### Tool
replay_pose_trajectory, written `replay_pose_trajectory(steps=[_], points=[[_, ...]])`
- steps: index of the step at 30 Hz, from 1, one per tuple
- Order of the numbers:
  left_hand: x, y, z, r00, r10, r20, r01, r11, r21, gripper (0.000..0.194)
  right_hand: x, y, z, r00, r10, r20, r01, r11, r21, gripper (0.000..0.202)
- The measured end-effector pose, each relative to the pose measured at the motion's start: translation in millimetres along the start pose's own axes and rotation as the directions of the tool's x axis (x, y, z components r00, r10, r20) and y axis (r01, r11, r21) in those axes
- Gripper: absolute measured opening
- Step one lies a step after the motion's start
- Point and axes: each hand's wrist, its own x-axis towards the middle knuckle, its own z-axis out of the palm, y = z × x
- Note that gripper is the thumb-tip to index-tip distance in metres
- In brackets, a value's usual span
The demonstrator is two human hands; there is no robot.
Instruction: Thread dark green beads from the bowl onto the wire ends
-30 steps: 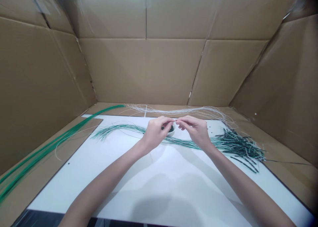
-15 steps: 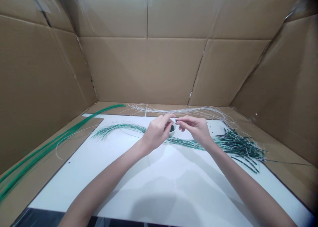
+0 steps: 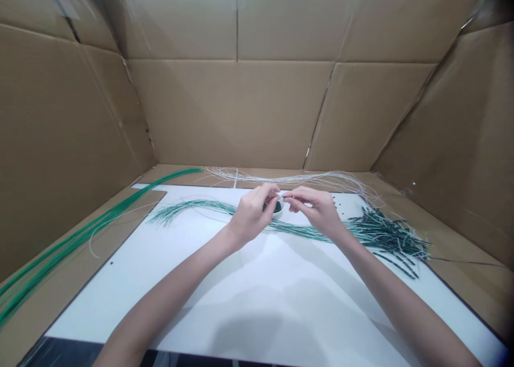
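My left hand point(image 3: 254, 213) is closed in a pinch over the middle of the white board, with a thin pale wire tip just showing at its fingertips. Facing it, my right hand point(image 3: 317, 209) pinches a small dark bead point(image 3: 284, 198) between thumb and forefinger. The two sets of fingertips almost meet. Just beneath them sits a small white bowl point(image 3: 278, 215) of dark green beads, partly hidden by my left hand. Behind my wrists runs a bundle of thin green wires point(image 3: 299, 229); its right end is a pile of dark beaded strands point(image 3: 387, 233).
Cardboard walls point(image 3: 236, 110) enclose the white board point(image 3: 241, 303) at the back and sides. Long green strands point(image 3: 116, 212) lie along the left, and loose white wires point(image 3: 289, 178) along the back. A few stray beads dot the board, one a dark bead point(image 3: 111, 263) at left.
My left hand has shifted very slightly left, and more of the beads in the bowl shows. Both hands keep their pinch, with the fingertips close together.
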Motion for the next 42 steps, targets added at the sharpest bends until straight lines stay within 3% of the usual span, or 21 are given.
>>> replay_pose_trajectory(steps=[10,18,27,37,42], points=[[1.0,4.2,-0.3,0.993,-0.092,-0.069,0.088,0.995,-0.055,0.006,0.9,-5.0,2.1,0.997,-0.023,-0.068,0.021,0.999,-0.032,0.015],[0.5,2.4,1.7,0.996,-0.059,-0.073,0.058,0.998,-0.023,0.008,-0.3,-7.6,1.9,0.989,-0.13,-0.074,0.121,0.985,-0.121,0.015],[0.4,3.6,4.3,0.98,-0.195,-0.045,0.184,0.966,-0.18,0.012,-1.2,-3.6,3.2,0.982,-0.181,-0.054,0.168,0.969,-0.182,0.016],[-1.3,0.0,3.8,0.989,-0.135,-0.065,0.123,0.978,-0.166,0.011,-0.9,-7.0,7.9,0.993,0.047,-0.105,-0.04,0.997,0.073,0.017],[-0.4,0.4,2.5,0.985,-0.148,-0.093,0.13,0.976,-0.173,0.011,-0.8,-4.7,8.8,0.99,0.095,-0.101,-0.074,0.979,0.192,0.016]])
